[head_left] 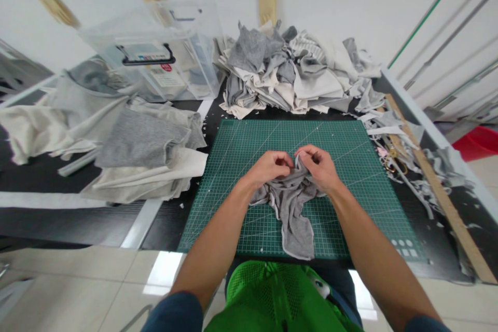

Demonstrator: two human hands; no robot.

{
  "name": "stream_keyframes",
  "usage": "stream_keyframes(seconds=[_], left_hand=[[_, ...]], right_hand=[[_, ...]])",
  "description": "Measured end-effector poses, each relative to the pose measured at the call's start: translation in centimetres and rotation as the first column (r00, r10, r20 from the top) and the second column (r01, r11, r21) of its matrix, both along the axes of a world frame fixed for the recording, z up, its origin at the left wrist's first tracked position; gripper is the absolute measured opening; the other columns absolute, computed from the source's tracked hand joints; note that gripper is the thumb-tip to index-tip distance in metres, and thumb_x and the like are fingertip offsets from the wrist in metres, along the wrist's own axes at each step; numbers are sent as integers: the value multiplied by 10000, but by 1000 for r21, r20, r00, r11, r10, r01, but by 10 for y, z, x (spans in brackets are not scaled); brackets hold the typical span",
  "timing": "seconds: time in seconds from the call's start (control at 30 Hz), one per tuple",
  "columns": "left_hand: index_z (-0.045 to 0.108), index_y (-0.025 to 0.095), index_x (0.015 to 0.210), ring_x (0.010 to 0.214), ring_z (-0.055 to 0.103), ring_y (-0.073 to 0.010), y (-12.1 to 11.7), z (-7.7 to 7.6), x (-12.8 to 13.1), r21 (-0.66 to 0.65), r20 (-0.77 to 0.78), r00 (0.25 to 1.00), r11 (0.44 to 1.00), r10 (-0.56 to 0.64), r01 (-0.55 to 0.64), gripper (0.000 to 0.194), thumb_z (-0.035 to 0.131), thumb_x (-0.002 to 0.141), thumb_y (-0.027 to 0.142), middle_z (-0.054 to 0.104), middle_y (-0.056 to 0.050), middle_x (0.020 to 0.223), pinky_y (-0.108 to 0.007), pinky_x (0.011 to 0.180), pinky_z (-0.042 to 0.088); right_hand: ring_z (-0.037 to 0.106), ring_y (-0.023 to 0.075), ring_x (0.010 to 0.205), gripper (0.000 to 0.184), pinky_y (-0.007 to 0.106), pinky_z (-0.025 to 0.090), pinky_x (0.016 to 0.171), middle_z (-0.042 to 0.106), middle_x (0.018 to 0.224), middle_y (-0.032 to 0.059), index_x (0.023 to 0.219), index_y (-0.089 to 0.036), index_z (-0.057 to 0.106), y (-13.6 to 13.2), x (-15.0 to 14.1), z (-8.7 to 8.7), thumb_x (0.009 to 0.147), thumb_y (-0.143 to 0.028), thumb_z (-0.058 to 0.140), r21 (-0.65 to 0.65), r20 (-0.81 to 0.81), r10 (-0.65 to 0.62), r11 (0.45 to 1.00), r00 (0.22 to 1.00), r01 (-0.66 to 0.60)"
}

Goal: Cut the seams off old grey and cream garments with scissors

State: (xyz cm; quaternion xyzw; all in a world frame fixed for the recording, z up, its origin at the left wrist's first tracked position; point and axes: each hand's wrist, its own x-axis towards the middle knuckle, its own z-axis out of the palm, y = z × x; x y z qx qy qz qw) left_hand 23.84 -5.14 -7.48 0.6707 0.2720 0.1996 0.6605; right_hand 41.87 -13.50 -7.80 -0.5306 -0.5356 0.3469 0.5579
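A crumpled grey piece of fabric (296, 220) with pale edges hangs from my hands over the green cutting mat (241, 148); its lower end reaches toward the mat's near edge. My right hand (319, 165) pinches a gathered upper edge of the fabric between thumb and fingers. Close beside it on the left, my left hand (271, 168) has its fingers curled and pressed together on the same fabric's upper edge. The fabric's middle is bunched into folds just below both hands.
Cut grey and cream cloths (143, 137) lie in a heap on the left. Behind stands a clear plastic box (202, 70), beside a tall pile of fabric scraps (288, 70). Along the right are a wooden ruler (436, 181), gold-handled scissors (397, 161) and loose trimmings.
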Motion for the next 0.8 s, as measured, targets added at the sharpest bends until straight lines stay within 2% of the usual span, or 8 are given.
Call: stream_keyframes(seconds=[0.1,0.17,0.3,0.4,0.5,0.6,0.7,0.8], left_hand=[[625,162,661,897,620,-177,1,3,-2,81,78,997,997,5,-11,26,630,636,157,664,-44,922,-285,764,457],[610,167,679,1057,618,-212,-1,4,-1,71,150,988,997,19,-30,37,627,647,166,675,-67,1073,-311,864,468],[622,186,882,883,600,-169,-3,5,5,59,156,987,997,32,-42,231,727,686,247,641,-16,907,-297,815,462],[592,178,792,775,540,-135,0,5,3,162,97,993,983,67,-82,190,740,693,244,583,15,792,-267,749,424],[568,184,805,704,481,-108,4,5,-3,135,166,982,984,91,-114,211,703,643,168,523,45,737,-242,686,380],[607,182,871,633,417,-98,5,6,-6,130,119,992,990,41,-57,253,635,621,152,445,71,669,-236,619,317],[587,173,693,616,389,-109,4,8,-5,255,-83,996,965,-43,63,64,588,630,184,406,59,615,-256,596,288],[534,182,615,741,483,-155,4,13,-5,332,-113,992,939,-56,91,67,590,610,218,520,20,711,-280,674,374]], right_hand=[[477,114,601,314,237,380,569,579,674,-25,834,-190,679,0,0,2,923,-491,654,21,10,-39,999,999,38],[476,113,604,300,234,382,569,575,672,-28,819,-195,670,1,-1,2,920,-477,656,27,31,-68,997,997,67],[556,134,686,254,251,450,647,667,767,3,844,-199,709,1,-4,3,913,-436,648,61,146,-125,991,981,117],[578,142,692,235,259,461,651,703,795,14,847,-202,737,0,-5,3,898,-414,649,103,240,-213,976,947,193],[598,148,707,238,265,469,662,726,825,20,847,-209,753,-1,-5,2,895,-415,644,141,274,-239,968,932,207],[602,149,701,250,267,474,660,732,827,19,858,-217,763,-2,-6,0,902,-428,637,138,286,-219,973,933,186],[591,148,674,250,268,474,640,730,814,18,861,-220,770,-3,-8,-1,894,-436,648,129,278,-227,972,933,198],[585,149,679,246,266,467,627,730,821,19,860,-219,767,-3,-8,0,882,-441,663,133,247,-248,966,937,221]])
